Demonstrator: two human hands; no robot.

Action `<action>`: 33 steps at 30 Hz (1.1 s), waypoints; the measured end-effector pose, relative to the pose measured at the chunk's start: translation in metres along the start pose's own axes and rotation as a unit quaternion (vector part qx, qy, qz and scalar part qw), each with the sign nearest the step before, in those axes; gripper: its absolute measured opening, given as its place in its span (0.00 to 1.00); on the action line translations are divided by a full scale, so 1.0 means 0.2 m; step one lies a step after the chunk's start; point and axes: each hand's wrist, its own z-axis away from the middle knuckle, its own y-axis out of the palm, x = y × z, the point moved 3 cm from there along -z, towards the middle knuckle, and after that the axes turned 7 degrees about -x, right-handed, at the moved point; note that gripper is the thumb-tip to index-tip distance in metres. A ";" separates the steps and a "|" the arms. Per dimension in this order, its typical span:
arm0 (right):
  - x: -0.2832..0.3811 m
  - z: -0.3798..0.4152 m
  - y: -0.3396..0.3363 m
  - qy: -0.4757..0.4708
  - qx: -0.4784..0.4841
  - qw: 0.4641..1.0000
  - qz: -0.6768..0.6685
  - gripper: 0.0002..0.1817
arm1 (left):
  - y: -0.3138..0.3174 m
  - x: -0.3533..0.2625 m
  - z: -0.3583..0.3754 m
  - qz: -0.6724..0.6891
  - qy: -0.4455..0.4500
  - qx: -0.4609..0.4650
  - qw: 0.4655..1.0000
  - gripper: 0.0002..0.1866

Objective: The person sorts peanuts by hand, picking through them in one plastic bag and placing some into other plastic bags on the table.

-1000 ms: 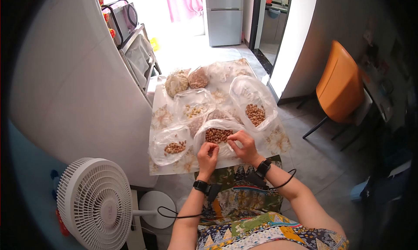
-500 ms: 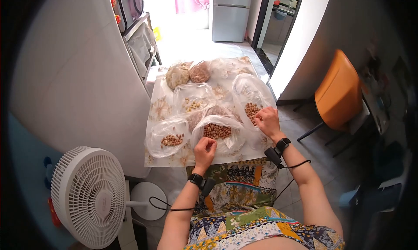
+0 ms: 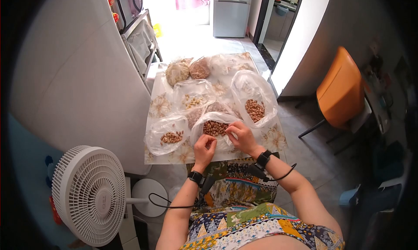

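On the table, an open clear plastic bag [image 3: 238, 148] holds a heap of reddish-brown peanuts [image 3: 213, 128]. At its front rim is my left hand [image 3: 204, 149], fingers curled and pressed together; whatever they may hold is hidden. My right hand [image 3: 241, 136] reaches over the bag's right side in a pinch close to the peanuts, its fingertips too small to make out. Another open bag [image 3: 250, 79] of peanuts lies at the right. To the left sits a bag [image 3: 156, 139] with a smaller pile, and behind is a bag [image 3: 191, 88] of paler nuts.
Two full bags, one of pale nuts [image 3: 177, 74] and one of reddish nuts [image 3: 200, 69], stand at the table's back. A white fan [image 3: 93, 197] is at the lower left. An orange chair [image 3: 339, 86] stands to the right. Both wrists carry black straps with cables.
My right hand has moved left from the right-hand bag to the middle bag of peanuts. My left hand stays at the middle bag's front rim.
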 end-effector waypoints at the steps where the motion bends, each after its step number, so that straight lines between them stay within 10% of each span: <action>1: -0.03 0.03 0.06 0.022 0.004 1.000 -0.015 0.06 | 0.00 0.00 0.00 -0.001 0.001 -0.001 1.000 0.04; 33: -0.11 0.16 0.21 0.109 -0.027 0.993 -0.021 0.05 | -0.01 -0.01 0.01 -0.006 -0.011 -0.001 1.000 0.03</action>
